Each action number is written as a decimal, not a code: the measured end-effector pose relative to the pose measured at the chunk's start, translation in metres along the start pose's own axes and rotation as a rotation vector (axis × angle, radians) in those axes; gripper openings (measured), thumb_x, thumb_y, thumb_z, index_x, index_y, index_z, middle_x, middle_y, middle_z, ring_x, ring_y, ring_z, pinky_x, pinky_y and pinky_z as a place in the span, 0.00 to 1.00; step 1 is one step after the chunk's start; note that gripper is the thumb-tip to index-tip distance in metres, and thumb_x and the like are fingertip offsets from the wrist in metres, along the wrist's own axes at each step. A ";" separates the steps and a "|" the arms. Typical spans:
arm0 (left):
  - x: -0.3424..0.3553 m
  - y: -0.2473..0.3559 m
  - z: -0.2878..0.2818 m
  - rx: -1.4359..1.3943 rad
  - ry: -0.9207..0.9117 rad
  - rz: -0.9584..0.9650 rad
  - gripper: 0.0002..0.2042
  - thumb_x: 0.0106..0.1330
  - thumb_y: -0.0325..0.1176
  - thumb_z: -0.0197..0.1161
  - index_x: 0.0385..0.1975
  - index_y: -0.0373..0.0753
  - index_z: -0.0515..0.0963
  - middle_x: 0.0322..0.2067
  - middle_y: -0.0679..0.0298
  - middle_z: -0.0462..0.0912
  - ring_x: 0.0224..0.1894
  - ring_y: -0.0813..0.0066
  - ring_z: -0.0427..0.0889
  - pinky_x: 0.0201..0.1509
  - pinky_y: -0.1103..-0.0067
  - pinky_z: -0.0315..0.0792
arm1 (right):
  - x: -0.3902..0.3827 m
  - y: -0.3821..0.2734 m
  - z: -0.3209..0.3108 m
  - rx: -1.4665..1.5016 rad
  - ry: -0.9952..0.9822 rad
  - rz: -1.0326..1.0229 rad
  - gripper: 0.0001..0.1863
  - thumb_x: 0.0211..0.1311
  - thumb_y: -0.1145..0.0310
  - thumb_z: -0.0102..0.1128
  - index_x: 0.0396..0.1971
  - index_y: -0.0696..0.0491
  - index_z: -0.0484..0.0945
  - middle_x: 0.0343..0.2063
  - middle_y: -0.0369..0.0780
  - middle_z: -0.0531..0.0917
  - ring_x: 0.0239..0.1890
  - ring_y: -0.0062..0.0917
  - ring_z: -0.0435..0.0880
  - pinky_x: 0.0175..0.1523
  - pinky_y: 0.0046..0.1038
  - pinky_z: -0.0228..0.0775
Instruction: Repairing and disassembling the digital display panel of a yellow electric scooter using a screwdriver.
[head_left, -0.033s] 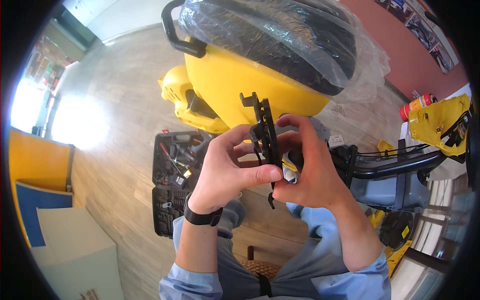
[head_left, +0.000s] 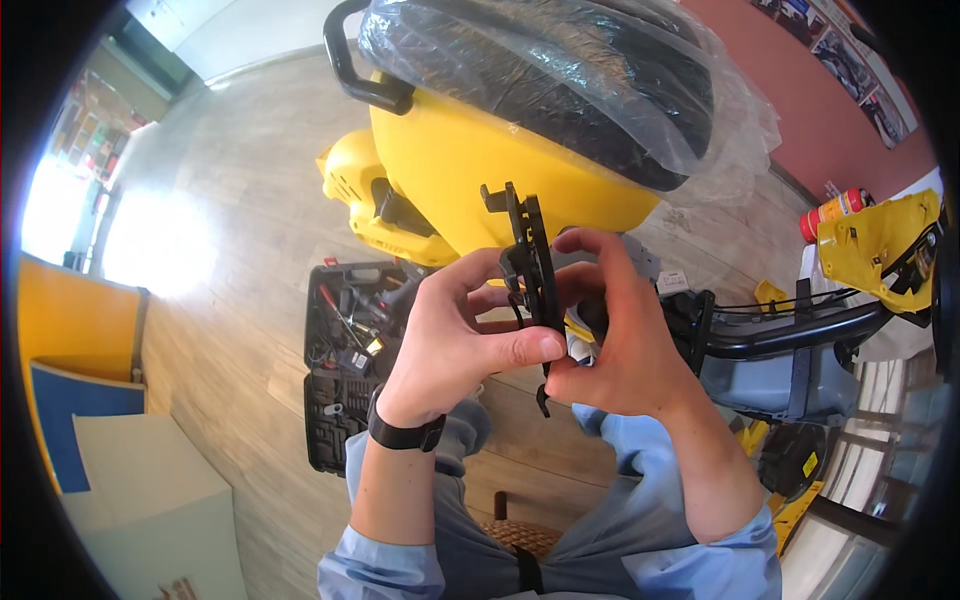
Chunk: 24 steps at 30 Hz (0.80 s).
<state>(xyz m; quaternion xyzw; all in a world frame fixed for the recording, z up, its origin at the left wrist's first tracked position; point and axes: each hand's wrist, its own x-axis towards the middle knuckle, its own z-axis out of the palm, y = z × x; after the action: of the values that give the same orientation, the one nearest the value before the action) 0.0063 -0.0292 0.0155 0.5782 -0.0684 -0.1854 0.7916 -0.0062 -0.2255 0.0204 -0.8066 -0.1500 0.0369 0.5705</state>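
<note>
Between my two hands, above my lap, a thin black plastic bracket-like part (head_left: 540, 240) stands nearly upright, seen edge-on. Hooked tabs stick out at its top and bottom ends. My left hand (head_left: 455, 335) grips it from the left, thumb laid across its lower edge. From the right, my right hand (head_left: 625, 340) pinches it, with thumb low and fingers curled over the far side. Just beyond the part is the yellow scooter body (head_left: 480, 170), its black seat (head_left: 560, 70) wrapped in clear plastic film.
An open black tool case (head_left: 335, 390) with tools lies on the floor at left. On the right are a scooter frame with black tubes (head_left: 800, 335), a yellow panel (head_left: 880, 250) and a red canister (head_left: 835, 212). A grab rail (head_left: 370, 90) juts out by the seat.
</note>
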 end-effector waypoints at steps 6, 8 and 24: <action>0.002 -0.003 -0.001 0.011 0.021 -0.017 0.34 0.51 0.38 0.84 0.55 0.28 0.76 0.43 0.61 0.85 0.49 0.72 0.84 0.49 0.77 0.81 | 0.000 -0.001 0.000 0.106 -0.012 0.108 0.42 0.39 0.69 0.74 0.58 0.57 0.63 0.39 0.51 0.85 0.44 0.40 0.88 0.52 0.34 0.78; 0.003 -0.003 -0.002 -0.017 0.013 -0.056 0.32 0.53 0.38 0.84 0.54 0.28 0.77 0.43 0.60 0.85 0.49 0.72 0.84 0.48 0.77 0.81 | 0.001 0.000 -0.001 0.140 -0.017 0.120 0.41 0.41 0.69 0.74 0.57 0.57 0.64 0.39 0.49 0.84 0.42 0.37 0.87 0.51 0.33 0.78; -0.001 0.004 -0.002 -0.140 0.182 -0.044 0.32 0.56 0.38 0.81 0.56 0.26 0.74 0.43 0.53 0.85 0.45 0.72 0.86 0.50 0.78 0.78 | -0.004 -0.002 -0.014 0.119 -0.138 0.170 0.42 0.44 0.65 0.78 0.61 0.58 0.68 0.41 0.43 0.87 0.45 0.30 0.87 0.55 0.32 0.75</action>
<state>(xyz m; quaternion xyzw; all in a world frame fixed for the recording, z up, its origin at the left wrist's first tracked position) 0.0066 -0.0258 0.0190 0.5371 0.0296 -0.1537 0.8288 -0.0073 -0.2391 0.0266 -0.7767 -0.1175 0.1494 0.6005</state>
